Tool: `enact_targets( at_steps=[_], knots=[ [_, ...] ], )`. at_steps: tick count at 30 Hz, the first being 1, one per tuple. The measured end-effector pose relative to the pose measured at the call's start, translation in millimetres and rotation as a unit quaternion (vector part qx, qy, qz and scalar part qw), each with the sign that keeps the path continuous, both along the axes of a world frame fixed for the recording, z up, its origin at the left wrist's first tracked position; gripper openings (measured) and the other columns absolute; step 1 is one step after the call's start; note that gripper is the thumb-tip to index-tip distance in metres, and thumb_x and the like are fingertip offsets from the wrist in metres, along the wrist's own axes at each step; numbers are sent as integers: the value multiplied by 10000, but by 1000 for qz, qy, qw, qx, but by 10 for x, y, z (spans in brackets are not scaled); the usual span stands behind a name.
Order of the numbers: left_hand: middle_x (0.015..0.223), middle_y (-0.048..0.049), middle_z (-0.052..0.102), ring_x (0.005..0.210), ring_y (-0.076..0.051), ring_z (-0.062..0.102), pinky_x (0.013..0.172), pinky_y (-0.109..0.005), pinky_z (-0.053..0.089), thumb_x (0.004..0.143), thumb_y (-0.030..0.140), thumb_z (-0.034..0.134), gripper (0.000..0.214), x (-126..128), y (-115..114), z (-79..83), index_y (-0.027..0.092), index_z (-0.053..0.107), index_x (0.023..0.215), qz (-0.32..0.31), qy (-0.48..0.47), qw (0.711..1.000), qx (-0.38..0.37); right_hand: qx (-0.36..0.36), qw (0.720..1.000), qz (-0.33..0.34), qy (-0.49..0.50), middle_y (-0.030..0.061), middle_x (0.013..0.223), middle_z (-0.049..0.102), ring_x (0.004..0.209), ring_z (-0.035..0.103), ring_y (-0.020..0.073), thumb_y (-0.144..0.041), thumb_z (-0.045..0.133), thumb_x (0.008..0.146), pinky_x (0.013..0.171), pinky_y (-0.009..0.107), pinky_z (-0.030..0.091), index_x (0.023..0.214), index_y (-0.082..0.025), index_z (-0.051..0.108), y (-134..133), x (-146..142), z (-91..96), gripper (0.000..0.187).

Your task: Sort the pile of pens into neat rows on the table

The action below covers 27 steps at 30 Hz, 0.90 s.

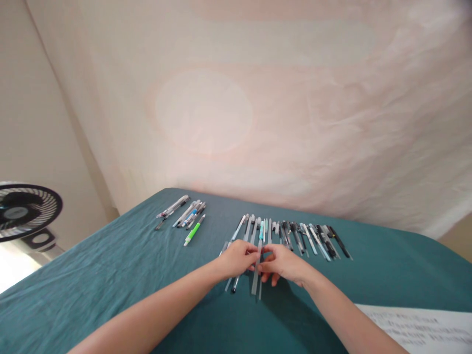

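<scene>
A long row of several pens lies on a teal cloth-covered table. My left hand and my right hand meet over the left part of that row. Both have fingers curled in a pinch around a clear-barrelled pen. I cannot tell which fingers bear the pen. More clear pens lie under and beside my hands. A smaller group of pens, one with a green barrel, lies apart at the far left.
A pale draped sheet hangs behind the table. A black fan stands at the left edge. A printed paper lies at the table's near right corner.
</scene>
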<state>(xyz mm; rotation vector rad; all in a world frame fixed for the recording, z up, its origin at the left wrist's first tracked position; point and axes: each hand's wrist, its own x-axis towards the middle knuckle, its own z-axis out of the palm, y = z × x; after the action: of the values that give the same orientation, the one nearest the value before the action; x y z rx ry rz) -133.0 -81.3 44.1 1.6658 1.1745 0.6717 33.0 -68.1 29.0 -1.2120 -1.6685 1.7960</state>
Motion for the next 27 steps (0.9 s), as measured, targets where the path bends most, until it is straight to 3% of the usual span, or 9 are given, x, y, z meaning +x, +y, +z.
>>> enact_targets(
  at_steps=[5,12,16,19,22,27],
  knots=[
    [497,12,563,471,-108,476,441,-181,307,676,277,490,190,-42,-50,143,170,632,608,-10,125,984,125,1,1000,-6,0,-12,595,596,536,635,155,-280,667,648,363,185,464,924,-136,487,3,-9,-64,359],
    [683,-20,648,490,-132,548,449,-198,372,680,323,497,255,-213,85,256,177,659,813,32,75,993,89,13,998,-51,-34,-33,551,569,479,614,157,-210,656,662,323,201,454,1064,-115,398,-7,-38,-97,486],
    [652,-22,648,518,-147,561,528,-220,409,662,329,535,235,-455,321,264,184,664,795,89,121,981,123,26,997,-46,-58,-36,544,562,456,604,148,-191,645,669,322,202,454,1072,-101,397,-3,-49,-107,482],
    [753,-51,658,705,-184,587,676,-244,418,677,300,540,217,-720,528,192,184,662,814,149,208,947,196,31,996,-39,-70,-34,558,560,458,604,147,-195,627,679,325,205,457,1043,-112,403,-12,-49,-88,435],
    [946,-92,621,908,-214,545,828,-282,371,715,265,516,254,-997,676,93,159,630,915,206,335,886,247,42,996,-29,-78,-31,573,561,459,600,138,-213,606,697,335,201,456,1009,-126,412,-32,-47,-65,378],
    [1086,-104,527,1020,-229,476,879,-323,334,766,280,469,298,-1370,773,-11,168,560,1028,305,465,801,221,86,990,-29,-108,-36,619,543,447,577,110,-267,585,718,332,178,427,1022,-156,402,-25,-19,-74,372]
  ],
)
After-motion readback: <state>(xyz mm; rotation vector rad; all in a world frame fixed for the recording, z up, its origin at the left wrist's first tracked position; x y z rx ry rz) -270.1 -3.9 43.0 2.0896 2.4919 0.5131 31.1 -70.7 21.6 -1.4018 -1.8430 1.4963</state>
